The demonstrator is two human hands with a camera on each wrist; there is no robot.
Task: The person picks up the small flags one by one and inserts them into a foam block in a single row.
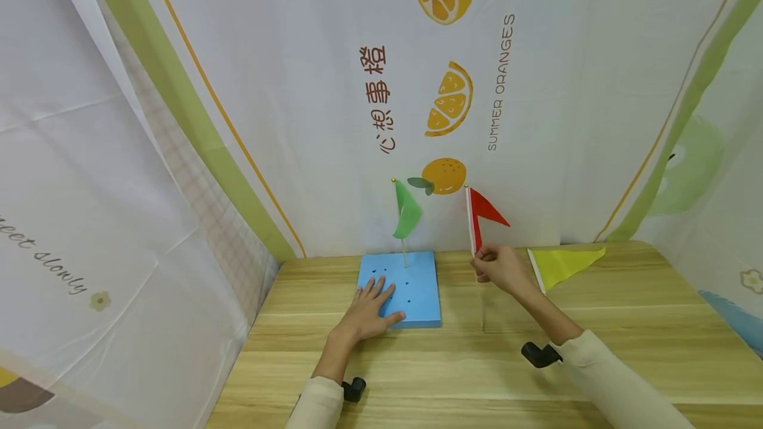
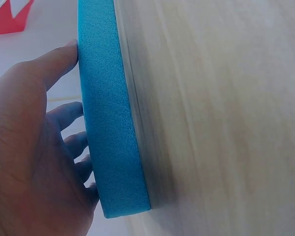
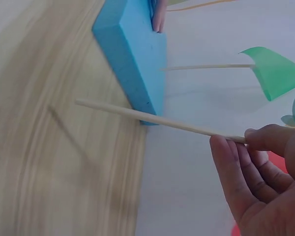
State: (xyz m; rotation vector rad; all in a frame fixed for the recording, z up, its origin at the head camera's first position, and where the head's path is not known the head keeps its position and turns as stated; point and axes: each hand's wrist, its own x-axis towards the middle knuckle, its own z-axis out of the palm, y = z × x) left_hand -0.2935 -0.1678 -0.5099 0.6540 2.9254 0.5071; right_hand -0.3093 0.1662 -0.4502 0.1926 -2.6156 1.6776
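A blue foam block (image 1: 423, 306) with several small holes lies at the back of the table. My left hand (image 1: 368, 313) rests on its top with fingers spread, thumb near the front edge. One green pennant flag (image 1: 408, 217) stands upright in the block on a thin stick. To the right of the block, my right hand (image 1: 501, 270) pinches the wooden stick (image 3: 152, 119) of a red pennant flag (image 1: 485, 207) between thumb and fingers. The red flag is upright, and its stick's bare lower end points down over the table, apart from the block.
On the table's right side lies a yellow pennant flag (image 1: 563, 265). Behind the wooden table (image 1: 453, 376) hangs a white curtain (image 1: 298, 85) printed with oranges, and more cloth hangs at both sides. A black wrist mount (image 1: 539, 354) sits at the right sleeve.
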